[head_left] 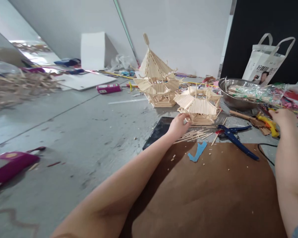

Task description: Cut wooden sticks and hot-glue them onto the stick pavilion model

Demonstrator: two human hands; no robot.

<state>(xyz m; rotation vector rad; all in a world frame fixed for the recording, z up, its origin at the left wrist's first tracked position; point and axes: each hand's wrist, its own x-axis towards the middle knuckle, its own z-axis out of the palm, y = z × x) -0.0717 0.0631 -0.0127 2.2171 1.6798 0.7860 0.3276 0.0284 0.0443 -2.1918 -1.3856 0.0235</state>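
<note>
My left hand [179,126] is closed, its fingertips at the lower left edge of a small pavilion model [201,106] built from thin wooden sticks. My right hand [285,116] reaches far right with bent fingers beside a yellow-handled tool [268,125]; what they hold is hard to make out. Loose wooden sticks [195,135] lie in front of the model, next to a dark flat tablet-like object [161,130] partly behind my left arm. Blue-handled cutters [234,137] rest between my hands. Behind stands a taller stick pagoda [157,79] with a pointed roof.
Nearest me is a brown sheet [208,195] with a blue scrap [197,151] on it. A metal bowl [234,103] holds plastic-wrapped sticks, with a white bag [265,62] behind. Purple devices [108,88] and a blurred stick pile [20,87] are at left. A black cable [264,153] curves at right.
</note>
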